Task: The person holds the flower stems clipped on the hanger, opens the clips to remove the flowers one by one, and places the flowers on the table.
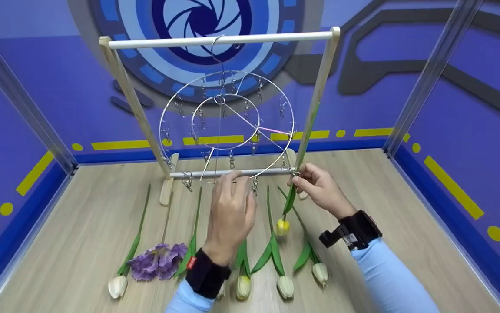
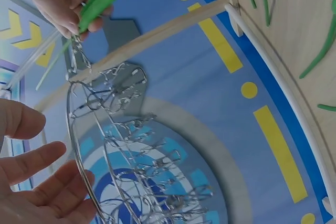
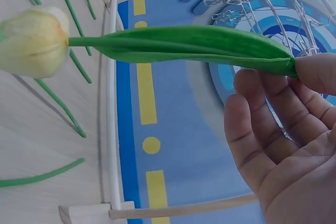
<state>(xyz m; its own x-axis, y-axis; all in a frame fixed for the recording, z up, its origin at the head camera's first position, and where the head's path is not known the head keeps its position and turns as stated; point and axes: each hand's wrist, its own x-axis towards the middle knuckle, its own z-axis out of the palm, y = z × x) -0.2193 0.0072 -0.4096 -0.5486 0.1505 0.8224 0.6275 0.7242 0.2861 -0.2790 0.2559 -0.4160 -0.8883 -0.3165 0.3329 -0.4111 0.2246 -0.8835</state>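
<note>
An artificial yellow tulip (image 1: 283, 226) hangs bloom down, its stem pointing up past the hanger's rim. My right hand (image 1: 324, 191) pinches it between thumb and fingers where leaf meets stem, beside a metal clip (image 1: 293, 172). In the right wrist view the tulip's leaf (image 3: 194, 43) runs from the pale yellow bloom to the thumb. The round metal clip hanger (image 1: 293, 114) has two rings and several dangling clips. My left hand (image 1: 231, 213) is at the hanger's front rim. Its fingers (image 2: 37, 156) are spread, with the fingertips against or just beside the rim; contact is unclear.
A wooden stand (image 1: 167, 42) carries the hanger by its hook. On the table (image 1: 406, 226) lie several white tulips (image 1: 285, 287), another yellow tulip (image 1: 243, 288) and a purple ruffled flower (image 1: 158, 261). Patterned blue-purple panels (image 1: 471, 130) enclose the back and sides.
</note>
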